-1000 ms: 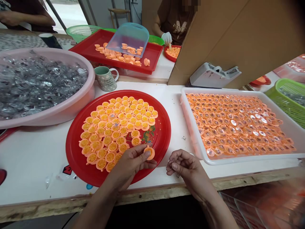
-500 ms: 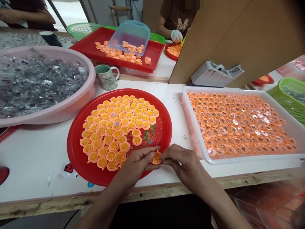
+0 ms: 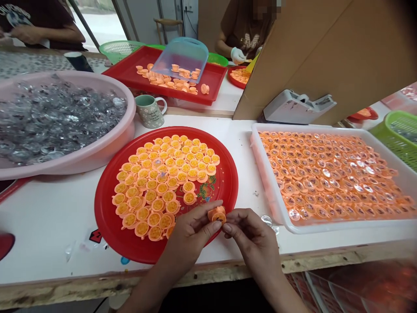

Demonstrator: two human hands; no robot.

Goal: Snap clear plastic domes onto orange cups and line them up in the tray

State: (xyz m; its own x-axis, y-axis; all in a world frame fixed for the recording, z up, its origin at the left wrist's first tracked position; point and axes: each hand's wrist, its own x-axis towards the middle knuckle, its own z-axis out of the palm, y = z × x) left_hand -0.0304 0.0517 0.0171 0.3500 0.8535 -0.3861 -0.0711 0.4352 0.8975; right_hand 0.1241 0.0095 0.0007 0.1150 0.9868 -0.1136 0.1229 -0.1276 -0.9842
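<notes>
Over the front right edge of the red round tray (image 3: 228,174), a small orange toy teacup (image 3: 217,213) with a saucer is tilted toward me. Something dark shows in its mouth, too small to make out. My left hand (image 3: 189,232) grips it between thumb and fingers. The fingertips of my right hand (image 3: 252,237) are pinched against its right side; whether a small piece is also between them is hidden. Several orange teacups (image 3: 153,195) with yellow insides stand in rows on the tray. Small clear discs (image 3: 266,220) lie on the table beside my right hand.
A white tray (image 3: 254,143) on the right holds rows of filled orange cups. At left stands a pink basin (image 3: 97,152) of clear wrapped pieces. Behind are a green mug (image 3: 150,114), a red rectangular tray (image 3: 208,95), a tape dispenser (image 3: 293,108) and a cardboard panel (image 3: 302,56). Two people work beyond.
The toy teacup has been turned from facing up to tilted toward me, and a dark spot now shows in it. Clear discs beside my right hand have come into sight. The view has shifted slightly.
</notes>
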